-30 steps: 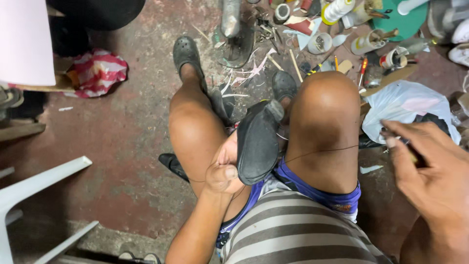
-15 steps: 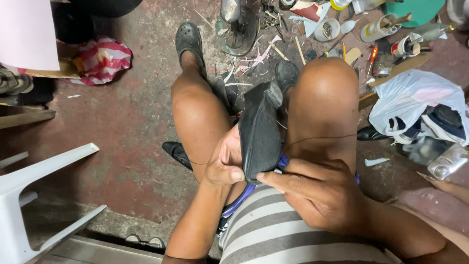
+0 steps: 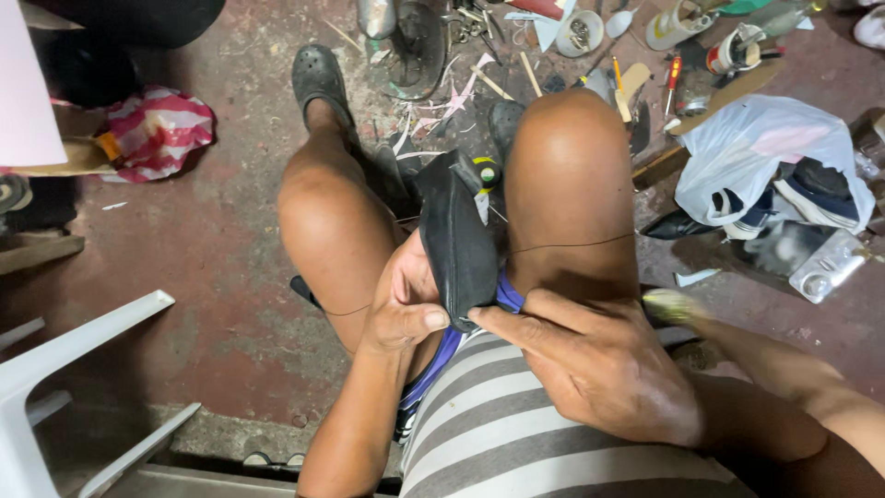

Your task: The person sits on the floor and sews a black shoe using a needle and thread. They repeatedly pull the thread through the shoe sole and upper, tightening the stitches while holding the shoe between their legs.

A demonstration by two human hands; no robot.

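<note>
A black shoe (image 3: 456,240) stands on edge between my two bare knees, sole turned to the right. My left hand (image 3: 401,309) grips its near end, thumb pressed on the edge. My right hand (image 3: 599,360) has its fingertips on the same near edge and is closed around a thin tool, whose pale blurred handle (image 3: 668,304) sticks out behind the hand. A dark thread (image 3: 572,244) runs from the shoe across my right knee. Where the tool's tip meets the shoe is hidden by my fingers.
On the reddish floor ahead lie scattered tools, small pots and scraps (image 3: 590,37). A white plastic bag (image 3: 756,148) with shoes in it sits at right. There is a white plastic chair (image 3: 55,369) at lower left and a red-and-white bag (image 3: 152,129) at left.
My right hand, stretched far out to the right with the thread a second ago, has come back in to the shoe's near edge. The left hand kept its grip.
</note>
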